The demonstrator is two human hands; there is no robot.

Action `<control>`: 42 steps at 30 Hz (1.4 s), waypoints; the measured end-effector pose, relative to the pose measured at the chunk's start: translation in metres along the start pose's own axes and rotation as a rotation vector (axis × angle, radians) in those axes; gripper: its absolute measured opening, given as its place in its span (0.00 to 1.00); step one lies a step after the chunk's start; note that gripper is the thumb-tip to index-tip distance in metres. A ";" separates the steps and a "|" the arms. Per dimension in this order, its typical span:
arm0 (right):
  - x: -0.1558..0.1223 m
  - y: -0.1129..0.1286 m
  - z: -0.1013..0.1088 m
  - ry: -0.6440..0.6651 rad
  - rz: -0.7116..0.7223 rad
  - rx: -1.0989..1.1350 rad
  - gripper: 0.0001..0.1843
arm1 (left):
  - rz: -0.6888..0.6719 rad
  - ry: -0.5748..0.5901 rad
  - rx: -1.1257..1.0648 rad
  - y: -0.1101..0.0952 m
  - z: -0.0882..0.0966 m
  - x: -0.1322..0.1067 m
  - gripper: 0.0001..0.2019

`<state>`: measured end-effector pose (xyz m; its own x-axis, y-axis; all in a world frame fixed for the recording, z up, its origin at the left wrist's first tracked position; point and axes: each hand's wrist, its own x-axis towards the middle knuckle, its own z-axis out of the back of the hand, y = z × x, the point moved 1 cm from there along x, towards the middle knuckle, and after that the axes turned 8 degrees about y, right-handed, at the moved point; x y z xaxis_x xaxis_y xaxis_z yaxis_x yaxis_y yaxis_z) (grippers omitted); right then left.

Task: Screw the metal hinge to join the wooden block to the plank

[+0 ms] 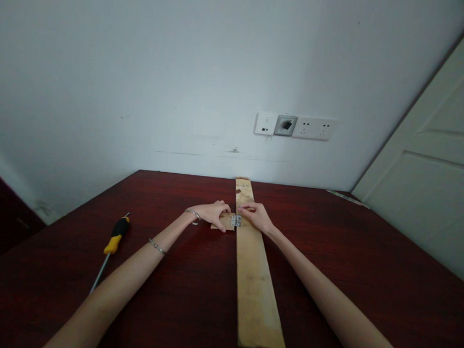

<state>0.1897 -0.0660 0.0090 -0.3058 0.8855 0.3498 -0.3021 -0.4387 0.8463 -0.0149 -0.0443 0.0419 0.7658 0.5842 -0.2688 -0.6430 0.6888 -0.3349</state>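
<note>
A long pale wooden plank [255,283] lies on the dark red table, running away from me towards the wall. Against its left side sits a small piece of wood [225,223], and a metal hinge [236,221] spans the joint between them. My left hand [212,213] grips the small piece, thumb on the near side and fingers on the far side. Over the plank, just right of the hinge, my right hand [259,216] is closed in a pinch. Whatever sits between those fingertips is too small to make out.
A screwdriver with a yellow and black handle [117,235] lies on the table [165,304] at the left, partly behind my left forearm. Wall sockets [314,128] are above the far edge. A thin strip [347,198] lies at the far right, near a white door [440,162].
</note>
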 end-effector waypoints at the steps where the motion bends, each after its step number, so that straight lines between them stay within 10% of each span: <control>1: 0.001 0.000 -0.001 0.003 0.009 -0.008 0.13 | 0.000 0.002 0.002 -0.001 0.000 0.000 0.35; 42: 0.000 0.009 -0.008 0.135 0.148 -0.281 0.07 | -0.027 -0.019 0.035 0.003 0.000 0.000 0.35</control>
<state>0.1795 -0.0713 0.0133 -0.4760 0.7890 0.3885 -0.4765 -0.6027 0.6401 -0.0169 -0.0419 0.0408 0.7827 0.5732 -0.2427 -0.6224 0.7188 -0.3096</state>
